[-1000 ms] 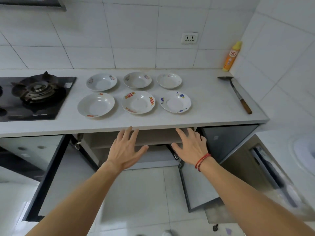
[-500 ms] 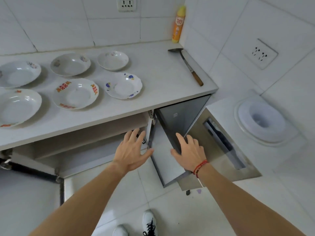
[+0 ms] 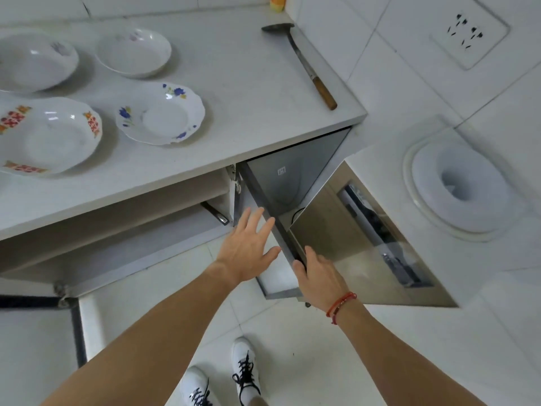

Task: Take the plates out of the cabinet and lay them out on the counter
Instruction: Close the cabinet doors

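White shoes (image 3: pixel 222 379) stand on pale floor tiles. The right hand (image 3: pixel 320 273) grips the edge of the open cabinet door (image 3: pixel 292 183); the left hand (image 3: pixel 248 247) hovers spread beside it, holding nothing. Above, four plates (image 3: pixel 160 114) sit apart on the white counter (image 3: pixel 248 83), a spatula (image 3: pixel 304 63) farther right by the tiled wall.

The yellow plastic bottle (image 3: pixel 277 2) behind the white stone counter (image 3: pixel 248 92) is cut by the top edge; the counter's leftmost white plate (image 3: pixel 26 63) by the left edge.

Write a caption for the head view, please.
Plates laid out on the counter; both hands at the open cabinet door, right hand gripping its edge.
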`<state>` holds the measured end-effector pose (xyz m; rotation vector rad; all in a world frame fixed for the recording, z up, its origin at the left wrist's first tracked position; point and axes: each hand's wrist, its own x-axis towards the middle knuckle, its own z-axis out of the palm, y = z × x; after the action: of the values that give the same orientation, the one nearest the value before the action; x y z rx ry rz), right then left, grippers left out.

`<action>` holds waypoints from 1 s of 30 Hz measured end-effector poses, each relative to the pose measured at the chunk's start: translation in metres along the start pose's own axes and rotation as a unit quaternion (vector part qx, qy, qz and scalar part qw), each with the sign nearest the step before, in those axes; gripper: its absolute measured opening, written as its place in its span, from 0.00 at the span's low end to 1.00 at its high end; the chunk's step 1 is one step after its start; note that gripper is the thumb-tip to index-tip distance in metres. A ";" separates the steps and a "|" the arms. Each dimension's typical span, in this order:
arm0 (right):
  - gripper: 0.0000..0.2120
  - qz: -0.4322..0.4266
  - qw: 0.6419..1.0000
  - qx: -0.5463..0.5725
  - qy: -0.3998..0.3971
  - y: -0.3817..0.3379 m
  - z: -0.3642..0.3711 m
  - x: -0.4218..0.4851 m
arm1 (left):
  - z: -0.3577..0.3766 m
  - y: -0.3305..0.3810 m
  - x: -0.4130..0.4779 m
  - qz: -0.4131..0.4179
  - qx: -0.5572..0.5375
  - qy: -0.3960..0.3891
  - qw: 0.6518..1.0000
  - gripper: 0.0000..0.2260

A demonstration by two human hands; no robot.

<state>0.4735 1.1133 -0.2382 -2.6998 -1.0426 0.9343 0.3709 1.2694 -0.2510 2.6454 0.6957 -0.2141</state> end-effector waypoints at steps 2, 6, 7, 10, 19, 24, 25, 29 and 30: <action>0.24 0.005 1.000 0.008 -0.006 0.003 0.008 0.003 | 0.010 0.004 0.011 0.015 0.010 -0.012 1.000 0.30; 0.23 0.021 0.999 0.034 -0.015 0.011 0.020 0.007 | 0.029 0.009 0.029 0.040 0.015 -0.028 0.999 0.29; 0.23 0.027 0.999 0.042 -0.016 0.013 0.022 0.008 | 0.033 0.010 0.033 0.043 0.014 -0.029 0.999 0.29; 0.21 0.039 0.997 0.062 -0.019 0.017 0.029 0.009 | 0.044 0.011 0.042 0.038 0.016 -0.025 0.999 0.29; 0.17 0.035 0.997 0.059 -0.023 0.006 0.042 0.006 | 0.048 -0.002 0.034 0.050 0.020 0.001 0.999 0.23; 0.13 0.029 0.998 0.038 -0.027 -0.014 0.055 -0.001 | 0.047 -0.018 0.019 0.056 0.004 0.010 0.998 0.22; 0.12 0.026 0.999 0.032 -0.029 -0.018 0.057 -0.003 | 0.047 -0.021 0.017 0.056 0.001 0.011 0.998 0.22; 0.06 0.013 0.998 0.052 -0.039 -0.039 0.064 -0.010 | 0.046 -0.035 0.006 0.055 -0.001 0.012 0.998 0.21; 0.06 0.005 0.998 0.059 -0.037 -0.044 0.066 -0.011 | 0.045 -0.040 0.003 0.058 0.002 0.010 0.998 0.21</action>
<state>0.4031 1.1318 -0.2727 -2.5960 -0.9551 1.0697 0.3514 1.2838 -0.3060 2.6841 0.5470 -0.1568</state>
